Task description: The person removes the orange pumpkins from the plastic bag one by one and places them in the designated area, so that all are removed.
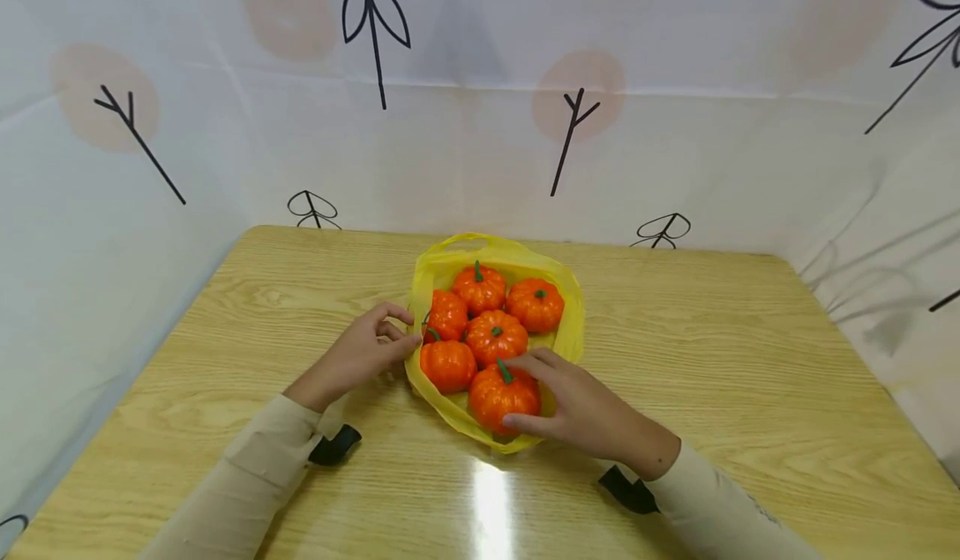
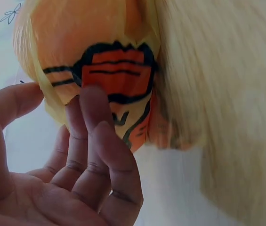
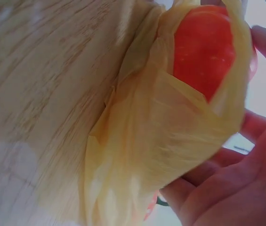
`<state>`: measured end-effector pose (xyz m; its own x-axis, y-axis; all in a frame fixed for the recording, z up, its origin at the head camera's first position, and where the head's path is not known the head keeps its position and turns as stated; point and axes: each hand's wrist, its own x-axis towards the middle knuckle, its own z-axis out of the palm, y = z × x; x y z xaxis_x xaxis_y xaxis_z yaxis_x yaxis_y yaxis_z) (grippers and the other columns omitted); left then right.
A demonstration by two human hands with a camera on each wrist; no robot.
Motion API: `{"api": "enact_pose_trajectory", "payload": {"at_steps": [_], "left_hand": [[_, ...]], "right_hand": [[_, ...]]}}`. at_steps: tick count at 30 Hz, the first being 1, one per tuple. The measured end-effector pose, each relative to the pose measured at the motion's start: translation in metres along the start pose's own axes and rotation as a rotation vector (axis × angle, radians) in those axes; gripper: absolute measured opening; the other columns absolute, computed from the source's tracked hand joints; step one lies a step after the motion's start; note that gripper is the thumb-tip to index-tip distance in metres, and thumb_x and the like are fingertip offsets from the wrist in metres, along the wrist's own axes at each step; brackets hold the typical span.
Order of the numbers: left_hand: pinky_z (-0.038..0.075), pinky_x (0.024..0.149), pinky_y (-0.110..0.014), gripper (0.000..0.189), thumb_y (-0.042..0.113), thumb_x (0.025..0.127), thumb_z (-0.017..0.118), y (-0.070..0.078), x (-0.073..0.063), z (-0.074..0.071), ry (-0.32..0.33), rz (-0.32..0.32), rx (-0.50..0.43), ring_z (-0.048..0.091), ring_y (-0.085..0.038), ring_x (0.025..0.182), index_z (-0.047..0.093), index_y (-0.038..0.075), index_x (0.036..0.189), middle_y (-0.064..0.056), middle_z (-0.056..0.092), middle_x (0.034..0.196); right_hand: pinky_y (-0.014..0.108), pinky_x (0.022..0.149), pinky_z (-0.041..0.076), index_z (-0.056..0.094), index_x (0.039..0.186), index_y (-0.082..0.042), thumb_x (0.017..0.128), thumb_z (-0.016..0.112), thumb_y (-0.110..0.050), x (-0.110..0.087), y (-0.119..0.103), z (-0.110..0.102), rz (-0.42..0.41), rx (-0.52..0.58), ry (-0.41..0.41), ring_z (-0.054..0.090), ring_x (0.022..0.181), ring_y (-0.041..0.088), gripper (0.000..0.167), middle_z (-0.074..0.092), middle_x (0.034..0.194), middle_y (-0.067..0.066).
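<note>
A yellow plastic bag [image 1: 573, 327] stands with its mouth open, holding several small orange toy pumpkins with green stems. My right hand [image 1: 588, 406] reaches over the bag's right rim and grips the nearest pumpkin [image 1: 498, 402], thumb on its near side and fingers by its stem. In the right wrist view, that pumpkin [image 3: 203, 52] is partly covered by the bag's side. At the bag's left side, my left hand [image 1: 367, 347] touches the plastic with loosely bent fingers. The left wrist view shows black and red print [image 2: 118, 75] on the bag beside those fingers.
Beneath the bag is a light wood-grain table [image 1: 720, 360]. A white cloth [image 1: 465, 152] with black plant drawings hangs behind it and along the sides. Dark straps [image 1: 335, 445] show at both wrists.
</note>
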<state>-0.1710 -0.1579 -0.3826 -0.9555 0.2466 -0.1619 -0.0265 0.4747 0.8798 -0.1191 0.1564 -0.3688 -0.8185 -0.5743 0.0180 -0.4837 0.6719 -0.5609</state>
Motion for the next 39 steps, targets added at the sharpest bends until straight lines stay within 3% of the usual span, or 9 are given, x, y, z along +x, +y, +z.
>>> {"api": "enact_pose_trajectory", "payload": {"at_steps": [4,10,19,29,39], "left_hand": [[0.054,0.061,-0.034,0.043,0.034,0.096,0.068,-0.002,0.000,0.003,-0.028,0.007,-0.054,0.062,-0.025,0.077,0.051,0.009,0.127,-0.012,0.067,0.098],[0.055,0.062,-0.034,0.041,0.035,0.097,0.066,-0.002,-0.002,0.007,-0.021,0.023,-0.047,0.062,-0.026,0.074,0.052,0.011,0.126,-0.011,0.067,0.098],[0.050,0.060,-0.031,0.032,0.026,0.100,0.062,-0.003,-0.001,0.010,-0.029,-0.003,-0.052,0.060,-0.022,0.070,0.051,0.008,0.125,-0.010,0.064,0.092],[0.056,0.064,-0.031,0.028,0.019,0.100,0.061,-0.017,0.008,0.004,-0.117,0.004,-0.103,0.063,-0.020,0.069,0.051,0.004,0.121,-0.009,0.064,0.089],[0.057,0.072,-0.029,0.026,0.016,0.101,0.060,-0.027,0.012,0.003,-0.149,-0.014,-0.108,0.061,-0.016,0.076,0.053,0.003,0.121,-0.006,0.066,0.090]], "right_hand": [[0.049,0.108,0.047,0.051,0.144,-0.019,0.087,0.067,-0.063,0.000,0.003,0.002,0.022,0.014,-0.045,0.054,0.131,0.026,0.073,0.053,0.142,0.006],[0.050,0.111,0.044,0.048,0.146,-0.019,0.088,0.065,-0.064,0.001,0.003,0.003,0.032,0.006,-0.079,0.051,0.135,0.027,0.075,0.053,0.145,0.007],[0.049,0.107,0.047,0.047,0.147,-0.022,0.088,0.063,-0.066,0.000,0.003,0.002,0.017,-0.034,-0.072,0.054,0.131,0.027,0.075,0.053,0.143,0.008],[0.047,0.104,0.050,0.046,0.147,-0.023,0.089,0.061,-0.066,0.000,0.004,0.005,-0.003,-0.074,-0.055,0.058,0.126,0.025,0.073,0.054,0.141,0.006],[0.048,0.105,0.049,0.044,0.149,-0.025,0.090,0.060,-0.066,0.001,0.005,0.007,0.007,-0.082,-0.065,0.056,0.128,0.026,0.073,0.052,0.143,0.006]]}}
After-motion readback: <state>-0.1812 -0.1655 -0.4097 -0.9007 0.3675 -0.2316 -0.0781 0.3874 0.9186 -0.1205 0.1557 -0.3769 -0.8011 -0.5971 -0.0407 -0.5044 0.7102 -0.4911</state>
